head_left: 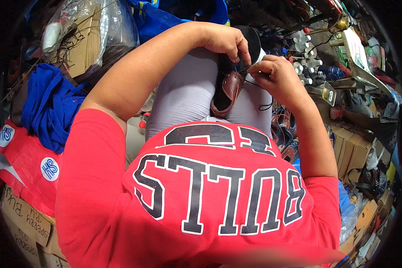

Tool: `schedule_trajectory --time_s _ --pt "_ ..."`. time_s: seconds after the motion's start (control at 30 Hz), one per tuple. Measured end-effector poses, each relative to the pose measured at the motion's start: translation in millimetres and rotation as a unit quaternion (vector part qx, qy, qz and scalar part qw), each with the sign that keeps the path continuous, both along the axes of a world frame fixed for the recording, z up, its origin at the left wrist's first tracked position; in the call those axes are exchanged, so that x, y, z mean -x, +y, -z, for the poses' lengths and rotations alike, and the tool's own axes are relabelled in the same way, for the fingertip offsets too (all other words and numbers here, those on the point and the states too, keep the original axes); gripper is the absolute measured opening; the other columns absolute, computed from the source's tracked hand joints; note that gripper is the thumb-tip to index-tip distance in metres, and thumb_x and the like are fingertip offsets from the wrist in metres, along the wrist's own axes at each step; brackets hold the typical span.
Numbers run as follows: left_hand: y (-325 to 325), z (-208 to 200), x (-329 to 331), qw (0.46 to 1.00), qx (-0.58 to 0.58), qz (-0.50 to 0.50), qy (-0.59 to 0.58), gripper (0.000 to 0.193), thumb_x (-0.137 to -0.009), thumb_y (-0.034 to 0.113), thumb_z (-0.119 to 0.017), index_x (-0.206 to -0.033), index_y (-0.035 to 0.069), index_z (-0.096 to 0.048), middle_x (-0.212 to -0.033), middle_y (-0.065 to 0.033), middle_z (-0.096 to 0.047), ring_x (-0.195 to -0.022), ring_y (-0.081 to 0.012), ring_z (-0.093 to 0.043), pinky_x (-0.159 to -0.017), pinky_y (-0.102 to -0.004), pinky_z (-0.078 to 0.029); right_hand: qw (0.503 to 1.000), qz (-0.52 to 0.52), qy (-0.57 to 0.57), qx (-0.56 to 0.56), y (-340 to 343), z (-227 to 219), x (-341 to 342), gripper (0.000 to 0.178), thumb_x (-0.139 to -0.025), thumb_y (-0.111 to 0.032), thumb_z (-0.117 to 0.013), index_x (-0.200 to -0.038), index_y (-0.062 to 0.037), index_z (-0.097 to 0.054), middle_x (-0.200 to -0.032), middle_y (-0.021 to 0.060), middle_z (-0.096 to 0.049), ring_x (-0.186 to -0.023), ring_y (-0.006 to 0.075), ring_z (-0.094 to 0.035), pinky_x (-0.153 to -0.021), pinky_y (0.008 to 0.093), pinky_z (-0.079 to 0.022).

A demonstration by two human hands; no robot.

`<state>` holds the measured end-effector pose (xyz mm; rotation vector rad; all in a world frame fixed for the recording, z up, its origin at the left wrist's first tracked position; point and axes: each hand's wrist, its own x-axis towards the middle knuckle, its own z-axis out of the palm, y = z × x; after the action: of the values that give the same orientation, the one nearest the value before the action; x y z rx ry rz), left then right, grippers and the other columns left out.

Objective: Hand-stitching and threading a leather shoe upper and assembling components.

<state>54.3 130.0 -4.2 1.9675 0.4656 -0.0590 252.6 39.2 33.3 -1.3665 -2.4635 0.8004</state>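
Note:
A brown leather shoe (232, 86) rests between my grey-trousered thighs, its heel opening toward my body. My left hand (228, 42) reaches over its far end, fingers bent and pinched together on the dark shoelace just above the eyelets. From the other side my right hand (279, 78) grips the same shoelace (253, 83) between thumb and curled fingers. A loose loop of lace hangs below the right hand, against my thigh. A black, sole-shaped piece (250, 41) lies just beyond the shoe, partly covered by my left hand.
Bundled blue fabric (53, 107) and a red bag (24, 165) lie at left above cardboard boxes (29, 219). Plastic-wrapped cardboard (87, 42) stands far left, a blue bag (158, 20) straight ahead. Small bottles (303, 47) crowd the far right, with shoes (286, 134) nearer.

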Motion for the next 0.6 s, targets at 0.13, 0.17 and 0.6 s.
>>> schedule_trajectory --time_s 0.13,0.17,0.6 --pt "2 4 -3 1.0 -0.013 0.011 -0.014 0.032 -0.075 0.006 -0.062 -0.106 0.01 -0.071 -0.087 -0.0056 -0.056 -0.086 -0.0207 -0.056 -0.082 -0.0297 -0.043 0.999 -0.007 0.019 0.04 7 -3 -4 0.016 -0.071 -0.002 -0.066 -0.085 -0.0068 -0.072 -0.077 0.0132 -0.064 -0.072 0.0274 -0.065 -0.066 0.0336 -0.052" --pt "3 5 -5 1.0 -0.006 0.01 0.003 0.032 -0.075 0.006 -0.062 -0.106 0.01 -0.071 -0.087 -0.0056 -0.056 -0.086 -0.0207 -0.056 -0.082 -0.0297 -0.043 1.0 -0.021 0.017 0.014 7 -2 -4 0.016 -0.071 -0.002 -0.066 -0.085 -0.0067 -0.072 -0.078 0.0134 -0.065 -0.072 0.0271 -0.066 -0.066 0.0331 -0.053" --pt "-9 -16 -10 0.994 -0.077 -0.017 0.075 0.027 -0.075 0.014 -0.073 -0.1 0.006 -0.071 -0.087 -0.0076 -0.071 -0.078 -0.0181 -0.066 -0.073 -0.0291 -0.05 0.998 -0.029 -0.022 -0.05 -13 7 -7 0.012 -0.073 -0.008 -0.065 -0.084 -0.0075 -0.071 -0.073 0.0117 -0.065 -0.069 0.0284 -0.064 -0.07 0.0362 -0.049"
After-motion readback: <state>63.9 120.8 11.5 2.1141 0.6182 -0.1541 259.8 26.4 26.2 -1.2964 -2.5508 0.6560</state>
